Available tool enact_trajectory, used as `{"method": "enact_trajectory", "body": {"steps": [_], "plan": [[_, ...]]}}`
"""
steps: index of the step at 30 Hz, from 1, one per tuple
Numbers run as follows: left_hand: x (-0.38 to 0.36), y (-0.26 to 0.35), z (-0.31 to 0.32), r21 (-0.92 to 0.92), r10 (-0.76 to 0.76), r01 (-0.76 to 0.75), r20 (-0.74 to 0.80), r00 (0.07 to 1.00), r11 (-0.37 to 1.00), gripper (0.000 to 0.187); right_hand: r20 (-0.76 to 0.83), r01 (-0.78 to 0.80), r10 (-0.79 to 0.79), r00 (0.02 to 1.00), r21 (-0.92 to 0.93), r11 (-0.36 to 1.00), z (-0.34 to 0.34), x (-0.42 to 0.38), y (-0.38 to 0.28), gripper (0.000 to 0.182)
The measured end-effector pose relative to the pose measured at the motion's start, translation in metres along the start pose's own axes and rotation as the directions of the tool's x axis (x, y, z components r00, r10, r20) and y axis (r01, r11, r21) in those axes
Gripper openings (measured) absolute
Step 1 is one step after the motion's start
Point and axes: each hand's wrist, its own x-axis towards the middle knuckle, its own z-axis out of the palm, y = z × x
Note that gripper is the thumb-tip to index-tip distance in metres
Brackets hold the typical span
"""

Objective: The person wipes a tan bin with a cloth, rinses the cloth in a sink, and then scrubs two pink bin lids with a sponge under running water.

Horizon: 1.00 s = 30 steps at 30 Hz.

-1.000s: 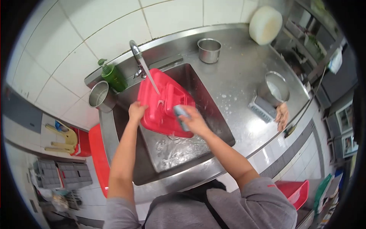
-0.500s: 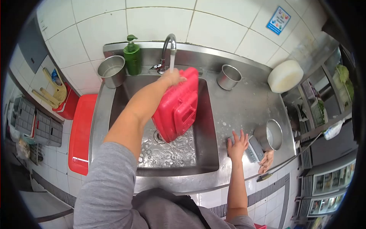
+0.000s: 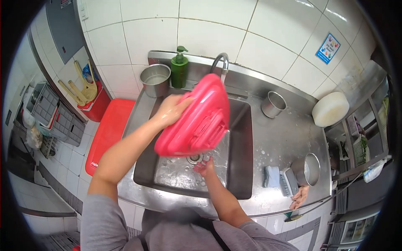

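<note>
My left hand [image 3: 172, 111] is closed on the edge of a red plastic lid [image 3: 197, 119]. The lid has a raised, moulded handle and hangs tilted over the steel sink [image 3: 240, 159]. Beneath its lower edge, my right hand [image 3: 204, 167] reaches into the sink with its fingers apart and nothing visible in them. Behind the lid's top stands the curved tap [image 3: 221, 60]; the lid hides most of its base.
On the right counter lie a blue cloth [image 3: 271, 176], a grey block-like object [image 3: 289, 182] and steel pots [image 3: 274, 104]. A green pump bottle [image 3: 179, 69] and another pot [image 3: 155, 80] stand behind left. A red box [image 3: 111, 131] sits beside the sink.
My right hand has left the right counter, where a blue cloth now shows, and moved into the sink. The lid has turned and my left hand grips its left edge. The view has shifted left.
</note>
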Motion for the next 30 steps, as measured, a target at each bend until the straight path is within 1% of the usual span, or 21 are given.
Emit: {"method": "enact_trajectory", "body": {"steps": [2,4,5,6,7,8,10,13,15,16,18,20,21,22,23,24,26,27,28,29,30], "plan": [[-0.041,-0.02,-0.015,-0.213,-0.107,0.074,-0.148,0.983,0.974,0.039,0.07,-0.102,0.094,0.993,0.129,0.986,0.007,-0.006,0.006,0.081],[-0.078,-0.061,-0.021,-0.318,-0.146,0.052,-0.28,0.949,0.947,0.039,0.266,-0.014,-0.114,0.957,0.436,0.9,0.001,0.001,0.009,0.09],[-0.098,-0.077,-0.022,-0.347,-0.122,-0.007,-0.349,0.929,0.938,0.039,0.302,-0.053,-0.117,0.946,0.5,0.864,-0.011,0.01,0.01,0.095],[-0.112,-0.083,-0.023,-0.534,-0.254,0.022,-0.364,0.896,0.845,0.036,0.307,-0.044,-0.133,0.943,0.508,0.86,-0.012,0.005,0.003,0.095],[-0.126,-0.09,-0.024,-0.701,-0.387,0.039,-0.345,0.855,0.712,0.035,0.378,0.054,-0.281,0.882,0.511,0.858,-0.014,-0.002,-0.003,0.095],[-0.139,-0.104,-0.025,-0.69,-0.376,0.013,-0.379,0.846,0.724,0.035,0.44,0.151,-0.415,0.796,0.519,0.841,-0.018,-0.01,-0.008,0.094],[-0.159,-0.144,-0.019,-0.678,-0.361,-0.013,-0.408,0.838,0.735,0.035,0.42,0.21,-0.472,0.775,0.533,0.82,-0.015,-0.023,-0.028,0.094],[-0.163,-0.203,0.003,-0.527,-0.266,-0.079,-0.546,0.795,0.846,0.036,0.405,0.314,-0.542,0.736,0.505,0.804,-0.006,-0.052,-0.065,0.093],[-0.155,-0.213,0.031,-0.105,-0.128,0.076,-0.695,0.707,0.992,0.036,0.424,0.367,-0.572,0.702,0.472,0.801,-0.015,-0.056,-0.092,0.087],[-0.144,-0.2,0.044,-0.177,-0.224,0.14,-0.69,0.688,0.974,0.036,0.421,0.375,-0.58,0.697,0.476,0.796,-0.02,-0.058,-0.103,0.087],[-0.11,-0.184,0.055,-0.039,-0.085,0.076,-0.552,0.83,0.996,0.04,0.276,0.513,-0.66,0.699,0.45,0.731,-0.027,-0.062,-0.119,0.076],[-0.048,-0.286,0.115,0.211,-0.231,0.475,-0.666,0.71,0.854,0.048,0.189,0.584,-0.712,0.676,0.45,0.675,-0.016,-0.102,-0.126,0.07],[-0.037,-0.248,0.109,-0.216,-0.542,0.498,-0.398,0.74,0.84,0.057,0.16,0.649,-0.749,0.643,0.407,0.643,-0.018,-0.104,-0.129,0.068],[-0.015,-0.184,0.1,-0.573,-0.676,0.55,-0.009,0.737,0.608,0.067,0.133,0.707,-0.784,0.607,0.36,0.608,-0.02,-0.107,-0.131,0.066],[0.005,-0.145,0.107,-0.348,-0.622,0.555,-0.118,0.774,0.756,0.059,0.093,0.749,-0.833,0.545,0.392,0.534,-0.015,-0.116,-0.127,0.052],[0.032,-0.161,0.129,-0.046,-0.442,0.441,-0.178,0.879,0.896,0.065,0.09,0.751,-0.834,0.545,0.39,0.533,-0.008,-0.126,-0.123,0.052],[0.074,-0.14,0.162,-0.128,-0.254,0.24,-0.111,0.961,0.962,0.069,0.077,0.86,-0.896,0.437,0.257,0.441,0.004,-0.146,-0.108,0.036],[0.076,-0.086,0.167,-0.07,-0.42,0.415,-0.203,0.884,0.907,0.068,0.064,0.843,-0.873,0.484,0.233,0.484,0.011,-0.158,-0.102,0.026],[0.104,-0.097,0.172,-0.413,-0.432,0.423,0.077,0.899,0.807,0.068,0.042,0.887,-0.891,0.452,0.09,0.454,0.012,-0.154,-0.095,0.023],[0.128,-0.11,0.179,-0.68,-0.329,0.466,0.331,0.884,0.567,0.068,0.07,0.917,-0.914,0.4,-0.025,0.399,0.01,-0.147,-0.085,0.021],[0.113,-0.039,0.149,-0.634,-0.359,0.635,0.524,0.772,0.441,0.069,0.108,0.933,-0.931,0.348,-0.131,0.334,0.012,-0.139,-0.076,0.02]]}}
